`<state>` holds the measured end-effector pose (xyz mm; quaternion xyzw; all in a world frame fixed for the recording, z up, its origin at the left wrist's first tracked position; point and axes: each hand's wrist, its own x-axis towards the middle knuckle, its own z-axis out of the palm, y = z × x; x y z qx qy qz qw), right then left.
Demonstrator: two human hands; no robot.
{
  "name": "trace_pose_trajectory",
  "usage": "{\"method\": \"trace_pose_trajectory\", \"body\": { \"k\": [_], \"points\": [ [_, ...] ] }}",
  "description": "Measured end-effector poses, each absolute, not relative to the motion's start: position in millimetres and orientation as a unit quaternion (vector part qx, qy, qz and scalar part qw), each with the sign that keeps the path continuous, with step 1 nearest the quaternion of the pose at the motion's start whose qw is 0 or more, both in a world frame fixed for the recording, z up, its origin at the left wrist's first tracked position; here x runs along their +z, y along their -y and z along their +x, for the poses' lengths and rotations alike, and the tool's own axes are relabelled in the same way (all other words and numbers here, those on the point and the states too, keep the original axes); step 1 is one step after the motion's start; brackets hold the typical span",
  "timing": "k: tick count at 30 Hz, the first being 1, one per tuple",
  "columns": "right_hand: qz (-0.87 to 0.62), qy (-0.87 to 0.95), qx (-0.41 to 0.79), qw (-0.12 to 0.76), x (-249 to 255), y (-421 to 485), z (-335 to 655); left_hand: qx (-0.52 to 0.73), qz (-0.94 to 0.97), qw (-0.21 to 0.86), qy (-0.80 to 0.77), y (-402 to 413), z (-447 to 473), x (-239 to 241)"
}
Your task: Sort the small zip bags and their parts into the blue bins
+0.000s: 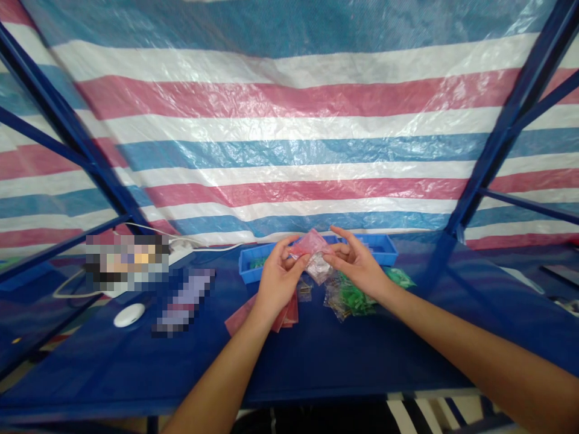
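Note:
Between both hands, above the middle of the table, is a small pink plastic bag (pixel 312 242); its lower part looks clear and silvery. My left hand (pixel 281 271) pinches its left side between thumb and fingers. On the right side, my right hand (pixel 355 262) grips it with the thumb and bent fingers, the index finger stretched out. Flat pink bags (pixel 287 314) lie under my left wrist. Below my right hand is a heap of small clear packets (pixel 337 301) and green pieces (pixel 357 299). One small clear packet (pixel 305 289) lies between the hands.
Blue plastic trays (pixel 250 274) stand behind the hands, the left one with green pieces in it. At left on the blue table (pixel 362 355) are a white round object (pixel 129 315), a blurred-out flat object (pixel 185 301) and white cables (pixel 212 248). Blue metal posts (pixel 493 150) frame a striped tarp (pixel 289 132).

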<state>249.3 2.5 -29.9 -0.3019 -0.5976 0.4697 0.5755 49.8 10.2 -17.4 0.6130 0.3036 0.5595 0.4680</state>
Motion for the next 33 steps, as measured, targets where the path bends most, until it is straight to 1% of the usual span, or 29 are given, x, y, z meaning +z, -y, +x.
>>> {"method": "trace_pose_trajectory", "body": {
  "k": [3,8,11,13,19,25,27,31,33],
  "points": [
    [-0.325,0.57,0.504,0.561,-29.3,-10.4,255.6,0.576,0.598,0.46,-0.315,-10.1,50.6,-14.0],
    [-0.363,0.465,0.464,0.661,-22.0,-33.0,280.2,0.598,0.586,0.432,-0.335,-15.3,44.0,-12.9],
    [-0.372,0.447,0.437,0.686,-14.7,-47.0,295.2,0.606,0.599,0.391,-0.349,-18.5,38.4,-14.0],
    [-0.386,0.464,0.418,0.68,-11.6,-56.1,300.3,0.606,0.606,0.373,-0.355,-19.5,36.1,-14.8],
    [-0.385,0.556,0.465,0.572,-14.1,-83.4,289.7,0.592,0.621,0.367,-0.36,-15.5,36.0,-13.2],
    [-0.423,0.665,0.409,0.46,-19.6,-100.2,267.6,0.586,0.635,0.35,-0.362,-12.8,35.1,-12.1],
    [-0.446,0.708,0.356,0.415,-17.9,-101.7,263.6,0.584,0.637,0.345,-0.365,-12.7,34.6,-12.6],
    [-0.491,0.795,0.137,0.328,-12.0,-103.5,264.3,0.577,0.644,0.334,-0.376,-12.0,34.0,-13.8],
    [-0.507,0.808,0.065,0.295,-10.1,-104.9,268.1,0.572,0.646,0.331,-0.381,-11.8,33.5,-14.2]
  ]
}}
